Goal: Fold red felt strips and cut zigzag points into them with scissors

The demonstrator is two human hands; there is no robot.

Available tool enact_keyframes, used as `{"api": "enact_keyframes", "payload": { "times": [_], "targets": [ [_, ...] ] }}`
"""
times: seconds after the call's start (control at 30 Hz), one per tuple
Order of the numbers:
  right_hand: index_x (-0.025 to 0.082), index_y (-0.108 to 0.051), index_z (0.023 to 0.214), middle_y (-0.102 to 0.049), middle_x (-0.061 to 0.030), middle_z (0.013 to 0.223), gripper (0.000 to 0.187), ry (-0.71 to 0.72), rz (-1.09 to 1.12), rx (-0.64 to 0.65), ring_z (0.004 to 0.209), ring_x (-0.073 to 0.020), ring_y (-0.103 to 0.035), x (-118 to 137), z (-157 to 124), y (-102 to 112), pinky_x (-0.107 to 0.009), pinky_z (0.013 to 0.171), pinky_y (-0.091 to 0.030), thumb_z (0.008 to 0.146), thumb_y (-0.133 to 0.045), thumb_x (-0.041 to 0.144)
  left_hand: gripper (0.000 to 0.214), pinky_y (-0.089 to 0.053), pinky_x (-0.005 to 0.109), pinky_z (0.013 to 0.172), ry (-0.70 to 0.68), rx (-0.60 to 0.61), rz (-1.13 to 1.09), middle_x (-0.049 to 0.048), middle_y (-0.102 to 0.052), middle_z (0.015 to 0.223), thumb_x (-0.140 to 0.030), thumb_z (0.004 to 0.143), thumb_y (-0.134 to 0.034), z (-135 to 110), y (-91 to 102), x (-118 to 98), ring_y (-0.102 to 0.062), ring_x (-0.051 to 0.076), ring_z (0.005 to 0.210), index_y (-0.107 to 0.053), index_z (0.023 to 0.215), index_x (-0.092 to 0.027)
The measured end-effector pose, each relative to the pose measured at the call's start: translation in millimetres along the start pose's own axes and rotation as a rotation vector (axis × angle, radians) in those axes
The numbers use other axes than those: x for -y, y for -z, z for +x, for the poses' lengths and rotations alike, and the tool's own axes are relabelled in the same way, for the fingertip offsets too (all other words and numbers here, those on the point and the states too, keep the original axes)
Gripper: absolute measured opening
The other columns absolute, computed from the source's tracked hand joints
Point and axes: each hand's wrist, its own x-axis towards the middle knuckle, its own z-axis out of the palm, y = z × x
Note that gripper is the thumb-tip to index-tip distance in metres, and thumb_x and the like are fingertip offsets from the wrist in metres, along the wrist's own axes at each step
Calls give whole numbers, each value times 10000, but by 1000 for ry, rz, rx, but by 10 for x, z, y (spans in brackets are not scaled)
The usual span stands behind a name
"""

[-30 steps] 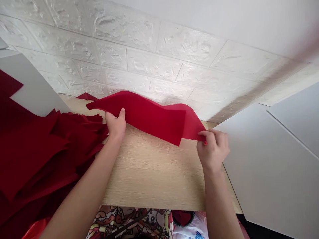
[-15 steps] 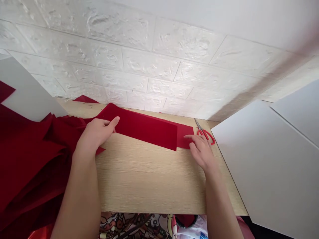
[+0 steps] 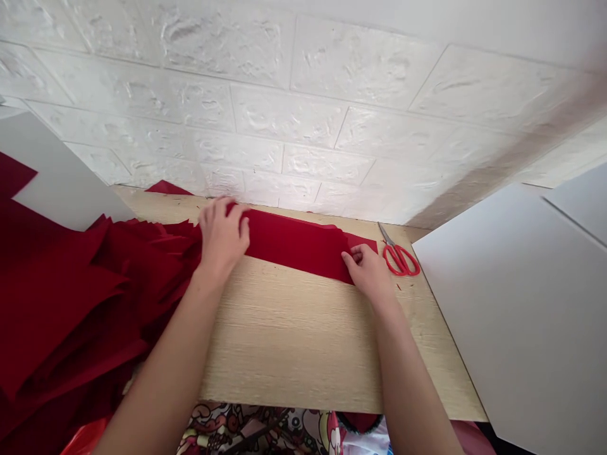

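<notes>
A folded strip of red felt [image 3: 296, 243] lies flat near the back of the light wooden table [image 3: 294, 341]. My left hand [image 3: 222, 235] rests on the strip's left end with fingers bent over it, pressing it down. My right hand [image 3: 367, 268] pinches the strip's right front corner, fingers curled. Red-handled scissors [image 3: 401, 256] lie on the table just right of my right hand, untouched.
A big heap of red felt pieces [image 3: 71, 297] covers the left side. White boards lean at the left [image 3: 52, 177] and right [image 3: 521, 303]. A white brick-pattern wall [image 3: 303, 114] stands close behind the table. Patterned cloth [image 3: 256, 430] shows below the front edge.
The felt strip was held up in the air a second ago; now it lies flat on the table. My left hand moved onto its left end and my right hand closed on the right corner.
</notes>
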Motion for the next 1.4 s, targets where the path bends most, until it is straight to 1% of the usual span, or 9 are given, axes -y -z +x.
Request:
{"api": "enact_keyframes", "payload": {
  "times": [0.07, 0.13, 0.3, 0.4, 0.53, 0.77, 0.93, 1.13, 1.4],
  "targets": [
    [232, -569, 822, -707, -59, 827, 188, -7, 90, -7, 770, -231, -647, -73, 27, 19, -353, 682, -446, 841, -604, 415, 355, -308, 608, 1166, 135, -84, 29, 196, -553, 1390, -260, 913, -508, 37, 18, 131, -409, 417, 1389, -672, 1218, -183],
    [230, -571, 837, -706, -62, 840, 209, -17, 150, -20, 775, -232, -644, -101, 43, 29, -364, 699, -459, 828, -602, 436, 439, -335, 647, 1134, 270, -92, 46, 247, -547, 1389, -269, 890, -520, 54, 13, 250, -420, 456, 1367, -628, 1294, -134],
    [222, -544, 906, -680, -70, 897, 275, -59, 268, -64, 808, -236, -633, -89, 55, 17, -373, 731, -479, 779, -636, 448, 543, -417, 691, 1016, 463, 73, 121, 323, -619, 1249, -279, 852, -552, 69, 10, 356, -519, 517, 1238, -567, 1336, -36],
    [215, -537, 955, -639, -44, 860, 355, -47, 342, -122, 783, -223, -616, -63, 37, 40, -362, 723, -482, 719, -693, 430, 497, -448, 652, 1016, 477, 91, 93, 282, -638, 1226, -237, 841, -561, 89, 71, 290, -566, 481, 1206, -560, 1309, -72],
    [216, -529, 1026, -584, 20, 721, 427, -4, 385, -159, 681, -199, -585, -7, -19, 99, -347, 691, -480, 709, -722, 426, 404, -457, 611, 1042, 466, -71, -63, 187, -619, 1216, -182, 835, -548, 105, 173, 181, -614, 397, 1149, -544, 1239, -177],
    [223, -552, 943, -654, -27, 737, 317, -63, 360, -167, 685, -222, -620, 1, -38, 99, -355, 674, -472, 731, -697, 408, 307, -456, 584, 1057, 396, -244, -135, 141, -549, 1267, -149, 836, -568, 94, 363, 53, -592, 354, 1162, -532, 1134, -212],
    [224, -567, 940, -683, -42, 754, 246, -77, 230, -213, 705, -239, -647, 3, -40, 96, -364, 710, -461, 776, -659, 381, 413, -425, 647, 1051, 425, -202, -122, 140, -450, 1392, -182, 831, -635, 66, 410, 42, -561, 439, 1229, -518, 1226, -202],
    [214, -559, 974, -718, -71, 825, 232, -113, 184, -213, 776, -257, -676, -47, -22, 134, -369, 741, -463, 791, -630, 337, 437, -305, 708, 1122, 330, -162, 7, 249, -479, 1379, -341, 862, -641, 47, 287, 96, -411, 511, 1342, -578, 1244, -138],
    [212, -587, 1064, -702, -27, 723, 324, -36, 91, -156, 790, -274, -682, -160, -24, 125, -380, 726, -445, 765, -618, 333, 461, -351, 724, 1070, 337, -10, 70, 280, -506, 1405, -279, 838, -612, -2, 64, 191, -415, 507, 1339, -610, 1273, -127]
  ]
}}
